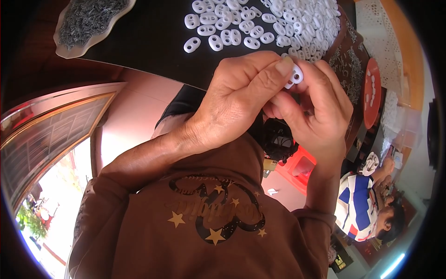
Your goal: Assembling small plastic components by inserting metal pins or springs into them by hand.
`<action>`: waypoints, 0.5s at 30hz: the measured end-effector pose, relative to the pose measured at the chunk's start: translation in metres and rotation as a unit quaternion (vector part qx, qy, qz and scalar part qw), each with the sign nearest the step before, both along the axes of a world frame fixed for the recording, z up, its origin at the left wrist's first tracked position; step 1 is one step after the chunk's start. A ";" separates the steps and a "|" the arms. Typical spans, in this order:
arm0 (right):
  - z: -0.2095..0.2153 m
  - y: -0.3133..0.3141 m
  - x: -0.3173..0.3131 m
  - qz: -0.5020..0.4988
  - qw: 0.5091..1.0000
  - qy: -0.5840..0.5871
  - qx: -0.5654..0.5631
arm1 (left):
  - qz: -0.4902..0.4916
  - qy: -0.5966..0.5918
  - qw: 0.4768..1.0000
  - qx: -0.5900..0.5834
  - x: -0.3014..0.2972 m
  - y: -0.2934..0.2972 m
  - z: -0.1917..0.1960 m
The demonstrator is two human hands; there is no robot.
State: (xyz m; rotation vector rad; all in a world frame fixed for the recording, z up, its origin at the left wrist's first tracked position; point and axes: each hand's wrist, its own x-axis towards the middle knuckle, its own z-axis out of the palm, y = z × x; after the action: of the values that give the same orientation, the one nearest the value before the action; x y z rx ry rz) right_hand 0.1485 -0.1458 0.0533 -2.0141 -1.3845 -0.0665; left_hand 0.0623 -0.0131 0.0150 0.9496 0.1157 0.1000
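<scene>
Both hands meet just off the near edge of a dark table (153, 51). Between them is a small white oval cord lock (297, 74) with round holes. My left hand (241, 95) pinches it from the left, its thumb pressing on it. My right hand (320, 100) grips it from the right with curled fingers. Part of the cord lock is hidden by the fingers. Beyond the hands, several loose white cord locks (225, 37) lie spread on the table, next to a heap of similar smaller-looking white pieces (309, 25).
A translucent tray (63, 52) at the far left holds a pile of small metal springs (95, 21). More springs (350, 65) lie at the right, beside an orange-red plate (371, 109) with white pieces. A red stool (299, 169) stands below. Another person (362, 204) sits at the right.
</scene>
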 end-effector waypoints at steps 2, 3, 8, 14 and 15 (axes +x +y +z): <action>-0.001 0.003 -0.002 -0.012 1.000 -0.002 -0.002 | 0.012 -0.008 1.000 0.011 -0.001 -0.001 0.000; -0.002 0.004 -0.002 -0.023 1.000 -0.004 -0.005 | 0.013 -0.005 1.000 0.001 -0.001 -0.001 -0.001; -0.002 0.000 0.005 0.013 1.000 -0.015 -0.006 | 0.022 0.001 0.999 -0.026 0.000 0.001 0.002; 0.001 0.002 -0.002 -0.008 0.999 -0.042 -0.032 | 0.010 -0.012 0.997 0.080 0.001 0.002 -0.002; 0.001 0.003 -0.004 -0.030 0.997 -0.052 -0.044 | 0.009 -0.004 0.997 0.080 0.001 0.003 -0.002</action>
State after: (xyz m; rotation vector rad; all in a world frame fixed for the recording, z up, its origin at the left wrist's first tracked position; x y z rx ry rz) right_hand 0.1445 -0.1424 0.0540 -2.1533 -1.4124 -0.1405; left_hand 0.0633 -0.0104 0.0131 1.1083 0.1104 0.1320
